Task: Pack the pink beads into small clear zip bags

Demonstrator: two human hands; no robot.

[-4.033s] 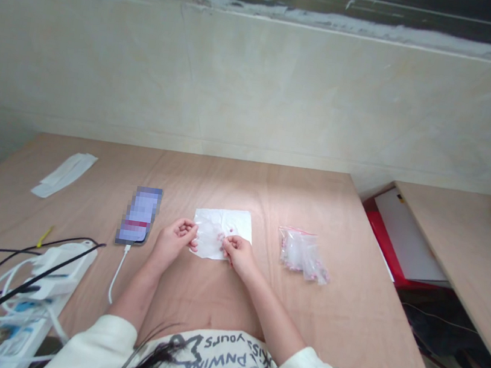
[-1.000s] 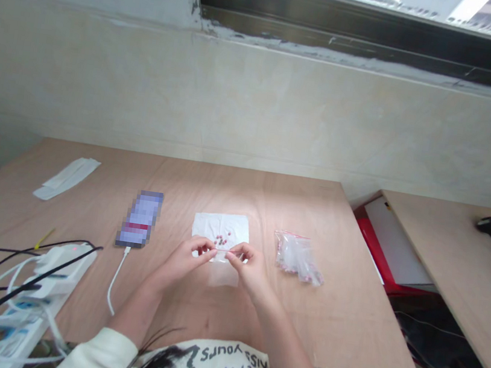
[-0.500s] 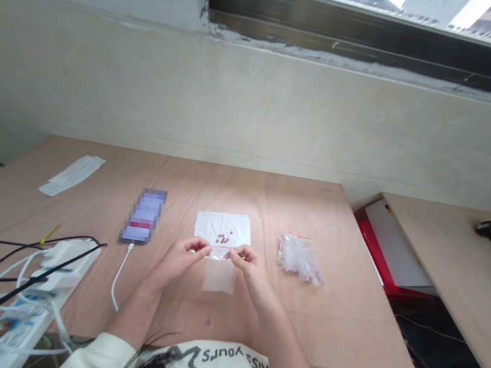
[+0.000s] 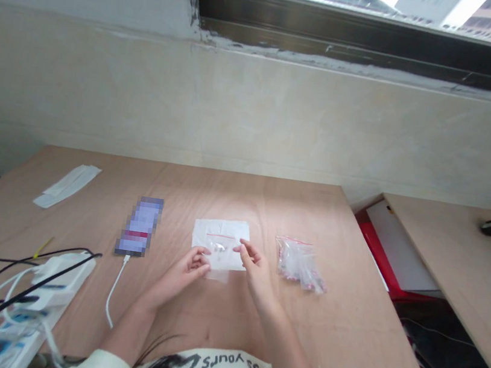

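A small clear zip bag [image 4: 219,258] with a red seal line lies flat on a white paper sheet [image 4: 202,230] in the middle of the wooden table [image 4: 270,206]. Something small and pale shows through the bag near its top. My left hand [image 4: 188,268] rests at the bag's lower left edge, fingers loosely apart, fingertips touching the plastic. My right hand [image 4: 254,266] hovers at the bag's right edge with its fingers spread and nothing in them.
A heap of small zip bags [image 4: 300,263] lies to the right. On the left are a phone [image 4: 138,233] with a white cable [image 4: 112,290], a power strip [image 4: 44,296] with several cords, and a folded white sheet [image 4: 67,184]. A second table [image 4: 457,268] stands to the right across a gap.
Both hands held the zip bag up by its top edge over the paper. The bag now lies flat on the paper and the fingers have let go.
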